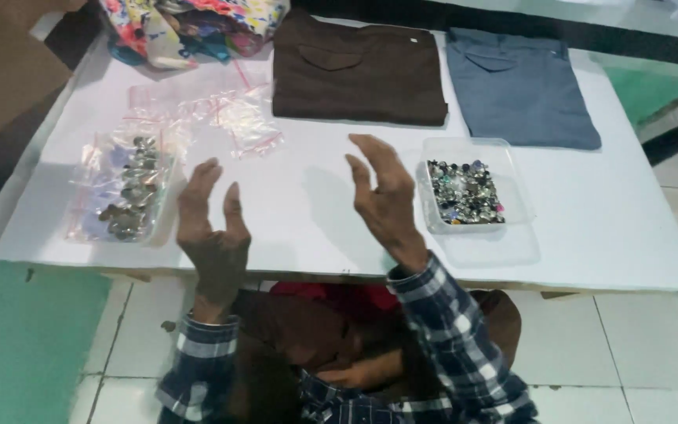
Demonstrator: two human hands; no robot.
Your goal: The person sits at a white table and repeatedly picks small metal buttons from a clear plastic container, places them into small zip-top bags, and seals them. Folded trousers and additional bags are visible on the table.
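Observation:
My left hand (212,228) and my right hand (384,196) are raised over the near edge of a white table (323,212), fingers spread and curled, holding nothing. Right of my right hand stands a clear plastic tray (512,184) holding several small dark and shiny pieces (464,192). To the left of my left hand lies another clear tray (86,206) with small bagged metal pieces (131,188). Both sleeves are blue plaid.
A folded brown garment (359,71) and a folded grey-blue garment (519,86) lie at the table's far side. Small clear bags (237,118) are scattered at the middle left. Colourful fabric (190,27) is heaped at the far left. Tiled floor lies below.

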